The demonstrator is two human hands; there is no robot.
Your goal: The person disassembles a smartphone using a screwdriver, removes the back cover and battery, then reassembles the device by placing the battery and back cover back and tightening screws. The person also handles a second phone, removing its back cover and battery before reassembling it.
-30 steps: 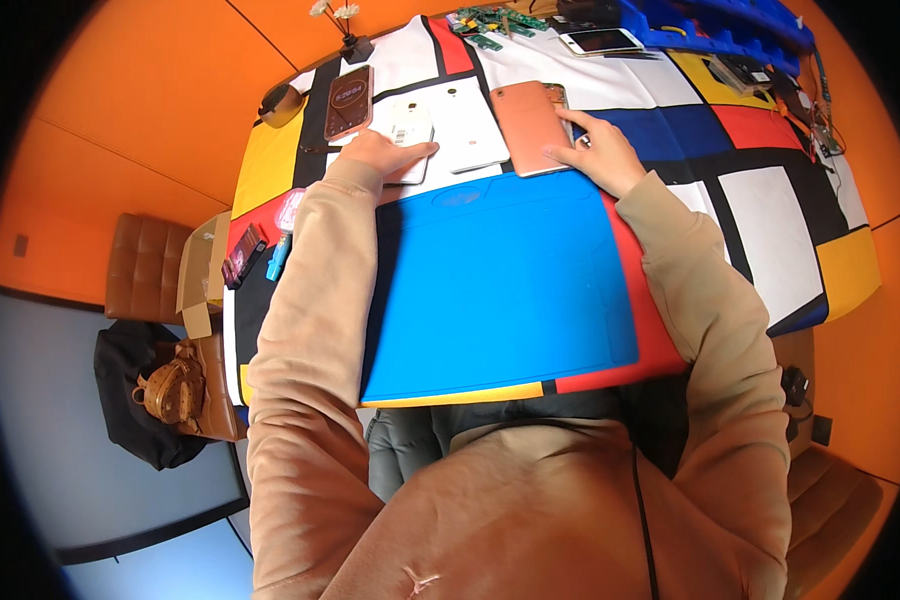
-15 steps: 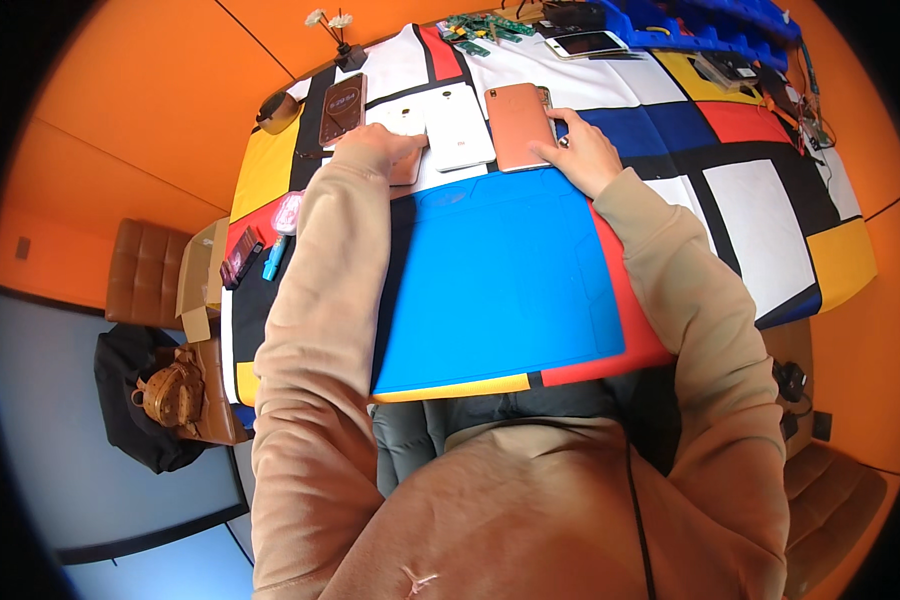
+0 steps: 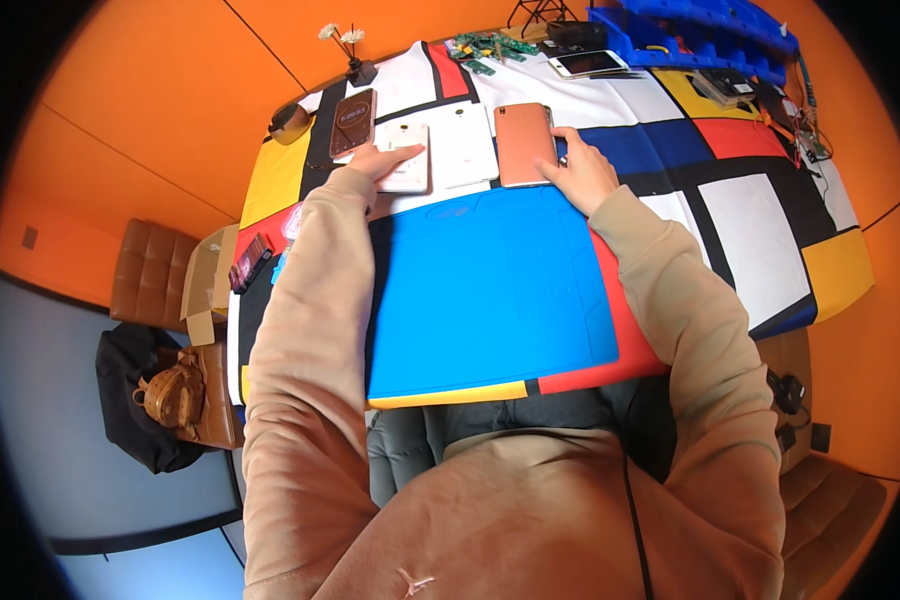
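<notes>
Near the far edge of the blue mat (image 3: 490, 290), several phones lie in a row. My left hand (image 3: 368, 164) is closed at the left side of a white phone (image 3: 406, 172), its thumb lying across the upper face; the other fingers are mostly hidden. Beside it, a larger white phone (image 3: 468, 150) lies face down, untouched. My right hand (image 3: 586, 178) grips the right side of a copper-coloured phone (image 3: 523, 140), thumb near its lower corner and fingers along the edge. A dark edge of another device shows just behind that phone. Left of my left hand, a phone with a lit clock screen (image 3: 353, 118) lies flat.
Green circuit boards (image 3: 490, 48) and a white phone with a dark screen (image 3: 585, 64) lie at the back. A blue parts bin (image 3: 695, 45) stands far right, with loose wires (image 3: 805, 130) near it. A flower vase (image 3: 360, 70) and a dark round object (image 3: 290, 122) sit back left.
The view has shifted slightly, so the table appears lower. My left hand has slid left off the small white phone's face, uncovering more of it. My right hand stays at the copper-coloured phone.
</notes>
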